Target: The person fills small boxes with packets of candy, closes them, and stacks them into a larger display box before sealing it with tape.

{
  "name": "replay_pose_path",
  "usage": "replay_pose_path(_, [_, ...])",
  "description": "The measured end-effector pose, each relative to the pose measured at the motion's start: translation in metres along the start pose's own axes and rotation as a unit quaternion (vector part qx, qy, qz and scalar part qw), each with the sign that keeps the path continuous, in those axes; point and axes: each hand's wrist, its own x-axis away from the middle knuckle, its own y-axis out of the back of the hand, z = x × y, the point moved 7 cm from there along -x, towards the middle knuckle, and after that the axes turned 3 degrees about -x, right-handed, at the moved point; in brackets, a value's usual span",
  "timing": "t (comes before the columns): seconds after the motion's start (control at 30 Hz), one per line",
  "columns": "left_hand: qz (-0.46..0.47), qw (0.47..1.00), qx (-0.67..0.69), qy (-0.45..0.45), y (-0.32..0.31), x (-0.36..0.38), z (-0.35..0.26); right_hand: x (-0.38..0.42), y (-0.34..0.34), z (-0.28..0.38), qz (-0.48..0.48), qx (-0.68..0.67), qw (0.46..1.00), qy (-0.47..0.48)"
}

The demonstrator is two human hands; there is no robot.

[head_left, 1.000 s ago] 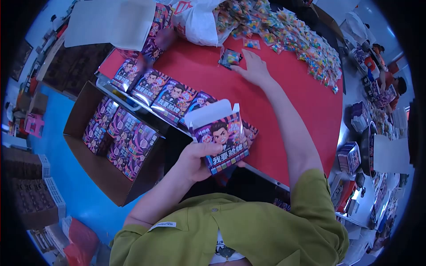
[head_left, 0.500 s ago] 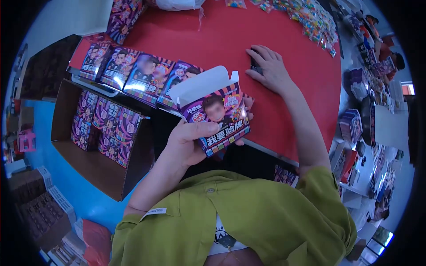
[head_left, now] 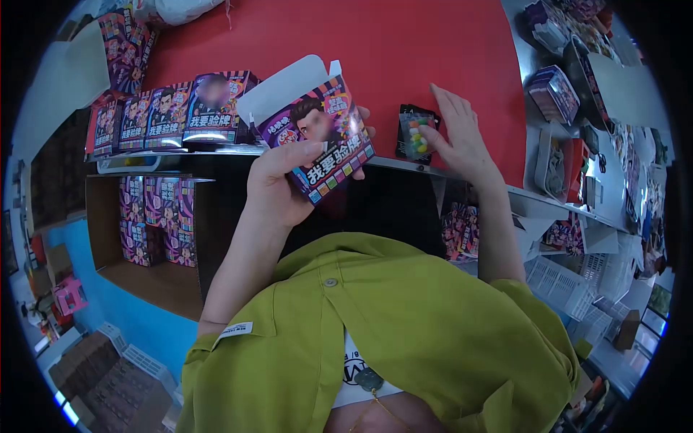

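Observation:
My left hand [head_left: 285, 169] grips a purple printed candy box [head_left: 317, 133], thumb across its front and fingers round its far side. The box is tilted, and its white top flap [head_left: 285, 90] stands up open. Near the front edge of the red table, my right hand [head_left: 462, 137] has its fingers stretched out. Its thumb rests on a small clear packet of coloured candies [head_left: 416, 137]. That packet lies over several black cards or packets [head_left: 404, 148], whose kind I cannot make out.
Several filled boxes [head_left: 170, 115] stand in a row along the left table edge. Below them is a cardboard carton [head_left: 141, 278] holding more boxes. The red table [head_left: 346, 40] spreads ahead. To the right are a stack of printed cartons [head_left: 552, 94] and white crates [head_left: 559, 281].
My view has shifted, so the carton and row of boxes sit differently. The candy packet and black pieces by my right hand now show. My left hand still holds the open box.

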Motion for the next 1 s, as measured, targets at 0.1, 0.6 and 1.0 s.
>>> replay_pose_path(0.1, [-0.032,0.999,-0.039,0.002,0.0,0.002,0.0,-0.004,-0.003,-0.007,0.029,0.022,0.999,-0.01])
replay_pose_path(0.6, [-0.121,0.979,-0.07,0.15,0.011,0.004,0.044,0.001,0.017,-0.004,-0.01,-0.344,0.938,-0.028])
replay_pose_path(1.0, [-0.037,0.952,-0.061,0.298,-0.014,0.002,0.071,-0.027,0.035,0.038,-0.098,-0.451,0.886,0.04])
